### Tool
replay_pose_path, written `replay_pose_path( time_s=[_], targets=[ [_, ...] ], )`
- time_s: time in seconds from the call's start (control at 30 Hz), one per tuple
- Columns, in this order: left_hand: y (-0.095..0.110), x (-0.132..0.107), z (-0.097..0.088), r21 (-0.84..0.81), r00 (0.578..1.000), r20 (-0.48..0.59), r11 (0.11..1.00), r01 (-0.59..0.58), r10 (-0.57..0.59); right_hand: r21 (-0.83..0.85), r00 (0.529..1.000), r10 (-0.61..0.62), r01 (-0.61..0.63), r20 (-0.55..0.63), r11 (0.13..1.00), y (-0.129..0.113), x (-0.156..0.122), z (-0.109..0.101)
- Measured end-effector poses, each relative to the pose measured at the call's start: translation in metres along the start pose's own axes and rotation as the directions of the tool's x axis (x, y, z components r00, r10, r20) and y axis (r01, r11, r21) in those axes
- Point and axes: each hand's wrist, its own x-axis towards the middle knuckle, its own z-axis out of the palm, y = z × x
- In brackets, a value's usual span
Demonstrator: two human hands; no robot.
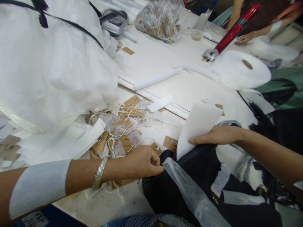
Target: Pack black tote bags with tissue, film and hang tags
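My left hand [142, 162], with a silver bangle on the wrist, is closed in a pinch on the edge of a black bag [189, 189] and the clear plastic strip [189, 192] lying across it. My right hand [216, 135] lies fingers together on a white foam sheet [197, 124], pressing it against the bag's top. The bag rests at the table's near edge in front of me.
Brown paper tags with strings [120, 132] lie scattered beside white strips. A big white plastic sack [52, 63] fills the left. A white foam roll [239, 71], a red tube [234, 30], a bag of tags [159, 19] and another person's arms [255, 33] are at the far side.
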Motion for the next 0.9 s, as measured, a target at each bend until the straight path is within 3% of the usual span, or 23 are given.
replay_pose_path(
  time_s=[0.1,0.2,0.37,0.57,0.7,0.8,0.87,0.9],
  targets=[
    [0.001,-0.001,0.002,-0.063,0.999,-0.019,0.997,0.042,-0.044,-0.023,0.975,0.167,-0.165,0.147,0.986,-0.002,-0.007,0.001],
    [0.0,-0.002,0.003,-0.119,0.998,0.038,0.991,0.064,-0.059,-0.056,0.959,0.201,-0.194,0.201,0.979,-0.005,-0.007,-0.001],
    [-0.003,-0.004,0.005,-0.224,0.975,0.224,0.973,0.061,-0.009,-0.307,0.907,0.286,-0.19,0.308,0.933,-0.013,0.006,0.002],
    [0.0,-0.005,0.005,-0.174,0.981,0.195,0.984,0.026,0.008,-0.165,0.957,0.186,-0.151,0.223,0.975,-0.02,0.001,0.011],
    [0.003,-0.013,0.002,-0.118,0.954,0.229,0.979,-0.168,0.192,-0.106,0.981,-0.017,0.038,0.194,0.994,-0.007,-0.007,0.007],
    [0.003,-0.016,0.0,-0.115,0.928,0.253,0.961,-0.252,0.273,-0.17,0.995,-0.073,0.083,0.068,0.982,0.0,-0.014,-0.004],
    [0.003,-0.016,-0.001,-0.108,0.924,0.256,0.959,-0.263,0.283,-0.287,0.977,-0.058,-0.003,-0.205,0.958,-0.005,-0.019,-0.01],
    [0.003,-0.015,-0.001,-0.103,0.925,0.254,0.959,-0.263,0.281,-0.361,0.92,-0.103,-0.045,-0.379,0.932,-0.01,-0.022,-0.011]
  ],
)
